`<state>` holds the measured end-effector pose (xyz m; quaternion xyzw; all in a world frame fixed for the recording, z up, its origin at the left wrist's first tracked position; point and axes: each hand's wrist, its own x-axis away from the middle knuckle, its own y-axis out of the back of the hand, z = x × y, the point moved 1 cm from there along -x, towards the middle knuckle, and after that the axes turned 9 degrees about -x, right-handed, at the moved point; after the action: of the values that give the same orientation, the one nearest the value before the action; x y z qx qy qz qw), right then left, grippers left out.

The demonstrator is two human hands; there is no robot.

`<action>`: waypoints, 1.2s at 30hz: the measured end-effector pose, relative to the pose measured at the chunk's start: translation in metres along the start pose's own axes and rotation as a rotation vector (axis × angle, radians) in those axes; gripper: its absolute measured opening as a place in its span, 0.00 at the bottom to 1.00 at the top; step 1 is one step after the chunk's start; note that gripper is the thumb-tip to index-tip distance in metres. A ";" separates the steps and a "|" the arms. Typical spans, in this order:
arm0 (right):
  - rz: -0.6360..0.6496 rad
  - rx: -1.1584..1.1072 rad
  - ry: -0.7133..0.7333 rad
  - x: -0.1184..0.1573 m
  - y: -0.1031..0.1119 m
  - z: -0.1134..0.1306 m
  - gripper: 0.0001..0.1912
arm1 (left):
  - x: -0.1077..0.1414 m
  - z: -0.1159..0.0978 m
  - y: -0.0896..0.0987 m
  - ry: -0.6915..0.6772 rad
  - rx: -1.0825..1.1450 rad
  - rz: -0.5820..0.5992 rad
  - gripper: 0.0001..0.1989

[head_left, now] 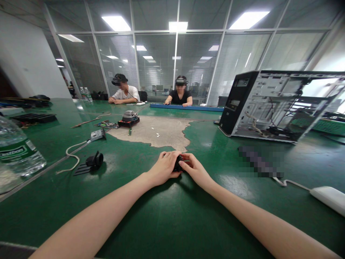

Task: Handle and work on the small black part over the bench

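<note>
Both of my hands meet around a small black part (177, 164) at the middle of the green table (161, 223). My left hand (165, 166) covers its left side, with the fingers closed over the top and the thumb below. From the right, my right hand (194, 168) grips the same part, thumb in front and fingers behind. Most of the part is hidden by the fingers, so its kind cannot be made out. Just beyond the hands lies the ragged edge of a bare beige patch (161, 129) in the green surface.
An open computer case (239, 104) stands at the right, near a pixelated object (258, 162) and a white cable. Leftward are a water bottle (20, 151), a black bracket-like part (93, 162), and a heatsink with fan (129, 118). Two people sit across the table.
</note>
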<state>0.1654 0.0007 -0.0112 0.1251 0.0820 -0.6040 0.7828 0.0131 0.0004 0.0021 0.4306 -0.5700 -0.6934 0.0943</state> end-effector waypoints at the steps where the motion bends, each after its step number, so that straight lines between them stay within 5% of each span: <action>1: 0.010 0.002 -0.003 0.000 0.000 0.001 0.12 | 0.000 0.000 0.000 0.000 0.002 0.000 0.29; 10: 0.022 -0.092 0.080 0.004 -0.003 0.007 0.07 | 0.000 0.001 -0.003 0.005 0.003 -0.012 0.28; 36: 0.002 0.003 0.026 0.002 -0.002 0.004 0.10 | 0.001 0.000 0.000 0.012 -0.008 0.000 0.30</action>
<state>0.1641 -0.0025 -0.0084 0.1344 0.0911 -0.6016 0.7821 0.0129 0.0001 0.0014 0.4342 -0.5667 -0.6931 0.0993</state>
